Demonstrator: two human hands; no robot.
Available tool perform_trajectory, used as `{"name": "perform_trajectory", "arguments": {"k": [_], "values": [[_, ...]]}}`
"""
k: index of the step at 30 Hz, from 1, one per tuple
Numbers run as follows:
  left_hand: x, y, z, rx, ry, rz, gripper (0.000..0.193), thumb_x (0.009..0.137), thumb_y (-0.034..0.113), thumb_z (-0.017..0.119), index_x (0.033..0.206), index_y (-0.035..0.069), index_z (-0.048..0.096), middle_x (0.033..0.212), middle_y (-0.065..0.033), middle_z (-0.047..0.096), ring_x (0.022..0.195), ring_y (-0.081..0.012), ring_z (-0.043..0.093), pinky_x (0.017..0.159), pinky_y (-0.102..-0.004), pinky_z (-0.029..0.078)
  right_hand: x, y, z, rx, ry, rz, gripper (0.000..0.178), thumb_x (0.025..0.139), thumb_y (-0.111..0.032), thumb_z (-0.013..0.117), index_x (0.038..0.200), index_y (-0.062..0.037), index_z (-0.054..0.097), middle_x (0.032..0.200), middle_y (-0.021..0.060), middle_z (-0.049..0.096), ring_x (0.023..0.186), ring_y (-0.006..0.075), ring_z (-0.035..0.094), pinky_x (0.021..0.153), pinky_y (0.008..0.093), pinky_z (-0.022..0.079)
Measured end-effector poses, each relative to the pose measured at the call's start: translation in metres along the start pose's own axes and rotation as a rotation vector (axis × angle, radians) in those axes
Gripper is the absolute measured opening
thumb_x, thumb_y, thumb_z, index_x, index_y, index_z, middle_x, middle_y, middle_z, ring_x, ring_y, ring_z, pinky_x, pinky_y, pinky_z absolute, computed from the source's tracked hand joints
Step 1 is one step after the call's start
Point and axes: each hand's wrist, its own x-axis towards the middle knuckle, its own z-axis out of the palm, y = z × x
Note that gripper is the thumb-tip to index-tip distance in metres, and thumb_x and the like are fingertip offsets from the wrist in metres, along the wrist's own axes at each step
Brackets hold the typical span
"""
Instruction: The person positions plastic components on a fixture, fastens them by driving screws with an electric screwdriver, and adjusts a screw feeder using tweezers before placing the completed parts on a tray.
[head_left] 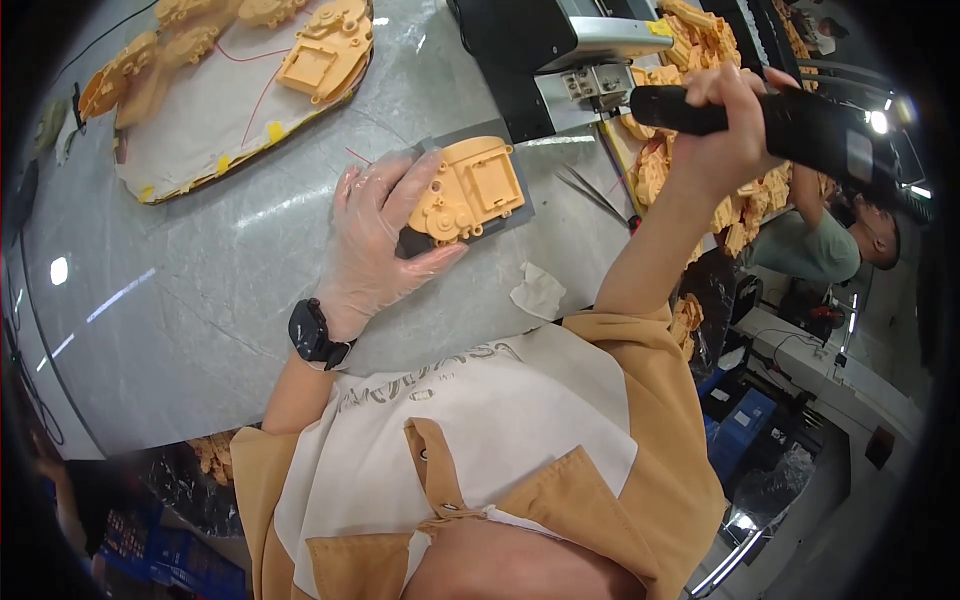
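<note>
My left hand (378, 225), in a clear plastic glove, lies over the left side of a yellow-orange moulded plastic housing (492, 185). Its fingers and thumb grip the part's edge. Under the housing sits a dark block (527, 208) on the grey table. At the upper right my bare right hand (738, 120) is raised, its fingers wrapped round a long black bar-like handle (820, 130). The handle's left end is close to a metal block (597, 84) on a black machine (518, 45); whether they are joined I cannot tell.
A yellow-taped board (215, 125) at the upper left carries several similar housings. Tweezers (592, 190) and a torn white scrap (538, 291) lie to the right. More housings (655, 165) are piled beyond the machine. Another person (815, 240) is at the far right.
</note>
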Motion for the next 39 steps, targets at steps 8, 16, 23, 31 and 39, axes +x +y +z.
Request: {"name": "perform_trajectory", "arguments": {"k": [8, 16, 23, 31, 39], "values": [[-0.002, 0.001, 0.001, 0.029, -0.005, -0.008, 0.081, 0.059, 0.037, 0.077, 0.129, 0.012, 0.045, 0.118, -0.0093, 0.049, 0.110, -0.0277, 0.046, 0.100, -0.0481, 0.026, -0.021, -0.001, -0.003, -0.058, -0.017, 0.073, 0.030, 0.072, 0.008, 0.057, 0.098, 0.0053, 0.043, 0.056, 0.0067, 0.053, 0.044, 0.0141, 0.050, 0.051, 0.0264, 0.044], [-0.001, -0.001, -0.001, 0.072, -0.023, 0.033, 0.088, 0.060, 0.046, 0.074, 0.134, 0.017, 0.037, 0.116, -0.0060, 0.044, 0.110, -0.0252, 0.044, 0.099, -0.0536, 0.027, -0.097, -0.066, 0.035, 0.416, -0.350, 0.199, 0.045, 0.074, 0.008, 0.054, 0.110, -0.0070, 0.032, 0.061, 0.0085, 0.047, 0.046, 0.0184, 0.045, 0.047, 0.0331, 0.041], [-0.007, -0.004, 0.002, 0.086, 0.001, 0.002, 0.090, 0.060, 0.046, 0.074, 0.135, 0.017, 0.033, 0.115, -0.0052, 0.045, 0.113, -0.0231, 0.040, 0.101, -0.0494, 0.025, -0.111, -0.059, 0.050, 0.321, -0.500, 0.258, 0.046, 0.074, 0.002, 0.049, 0.116, -0.0087, 0.034, 0.060, 0.0051, 0.044, 0.047, 0.0173, 0.044, 0.055, 0.0368, 0.041], [-0.011, -0.004, 0.002, 0.051, -0.012, -0.035, 0.090, 0.054, 0.030, 0.079, 0.133, 0.019, 0.037, 0.121, -0.0043, 0.046, 0.116, -0.0231, 0.042, 0.101, -0.0497, 0.026, -0.120, -0.054, 0.061, 0.257, -0.507, 0.324, 0.035, 0.074, 0.002, 0.049, 0.104, -0.0077, 0.035, 0.059, 0.0069, 0.043, 0.045, 0.0183, 0.043, 0.052, 0.0386, 0.040], [-0.011, -0.003, 0.005, 0.022, -0.014, -0.060, 0.093, 0.051, 0.028, 0.080, 0.133, 0.020, 0.036, 0.121, -0.0036, 0.045, 0.117, -0.0226, 0.040, 0.103, -0.0494, 0.024, -0.117, -0.056, 0.066, 0.250, -0.570, 0.321, 0.034, 0.073, 0.004, 0.048, 0.103, -0.0069, 0.035, 0.059, 0.0091, 0.044, 0.043, 0.0207, 0.043, 0.050, 0.0397, 0.039]]}}
